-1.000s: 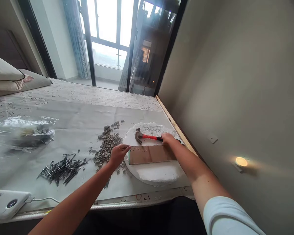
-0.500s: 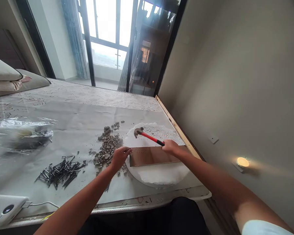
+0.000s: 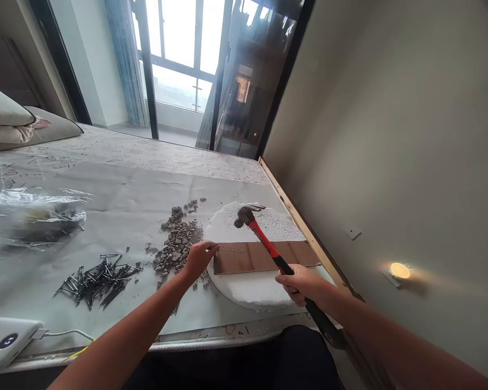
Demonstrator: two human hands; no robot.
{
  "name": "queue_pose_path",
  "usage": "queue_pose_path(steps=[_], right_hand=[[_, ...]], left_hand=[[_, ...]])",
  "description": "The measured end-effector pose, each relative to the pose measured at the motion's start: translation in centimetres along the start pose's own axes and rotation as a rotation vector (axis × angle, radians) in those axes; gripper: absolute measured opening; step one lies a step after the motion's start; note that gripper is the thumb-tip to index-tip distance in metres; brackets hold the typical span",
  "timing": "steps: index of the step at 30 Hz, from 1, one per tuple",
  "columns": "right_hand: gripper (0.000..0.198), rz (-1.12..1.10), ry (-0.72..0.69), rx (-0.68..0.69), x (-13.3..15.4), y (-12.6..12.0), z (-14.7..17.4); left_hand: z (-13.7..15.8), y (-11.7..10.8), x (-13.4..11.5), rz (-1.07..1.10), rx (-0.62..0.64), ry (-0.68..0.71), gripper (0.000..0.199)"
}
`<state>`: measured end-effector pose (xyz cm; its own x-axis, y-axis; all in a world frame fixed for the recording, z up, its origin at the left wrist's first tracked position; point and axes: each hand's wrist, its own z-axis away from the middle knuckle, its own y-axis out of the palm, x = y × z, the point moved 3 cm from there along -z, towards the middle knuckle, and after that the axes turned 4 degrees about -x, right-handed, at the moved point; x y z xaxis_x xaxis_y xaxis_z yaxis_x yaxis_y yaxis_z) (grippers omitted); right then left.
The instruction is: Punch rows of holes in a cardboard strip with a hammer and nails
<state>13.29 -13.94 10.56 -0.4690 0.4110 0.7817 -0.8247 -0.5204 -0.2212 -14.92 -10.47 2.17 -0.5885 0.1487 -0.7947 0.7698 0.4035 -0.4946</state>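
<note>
My right hand [image 3: 299,283] is wrapped round the black grip of a claw hammer [image 3: 265,238] with a red and black handle. The hammer's head is raised above the far side of a brown board [image 3: 268,259]. At the board's left end, the fingertips of my left hand [image 3: 200,257] are pinched together; what they hold is too small to make out. Small dots run in a row along the board near those fingers. Under the board lies a round white foam slab [image 3: 256,292] with a rough surface.
Grey gravel [image 3: 177,244] is heaped left of the board. Farther left lie a pile of dark nails [image 3: 100,281] and a clear plastic bag [image 3: 36,219]. A white power bank [image 3: 10,338] with a cable sits at the near left. A wooden rail [image 3: 301,216] runs along the right edge.
My right hand has drawn back and lifted the hammer, which was lower and closer to the board. My left hand stays pinched at the board's left end.
</note>
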Motion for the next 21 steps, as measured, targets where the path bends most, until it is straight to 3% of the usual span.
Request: queue_pose_path(steps=[13,21], right_hand=[[0.029,-0.003,0.025,0.058,-1.7,0.7,0.7],[0.029,0.011,0.049,0.029,-1.1,0.4,1.8]], left_hand=[[0.2,0.4,0.8,0.103,-0.043,-0.093,0.029],[0.2,0.2,0.0,0.011,-0.029,0.000,0.025]])
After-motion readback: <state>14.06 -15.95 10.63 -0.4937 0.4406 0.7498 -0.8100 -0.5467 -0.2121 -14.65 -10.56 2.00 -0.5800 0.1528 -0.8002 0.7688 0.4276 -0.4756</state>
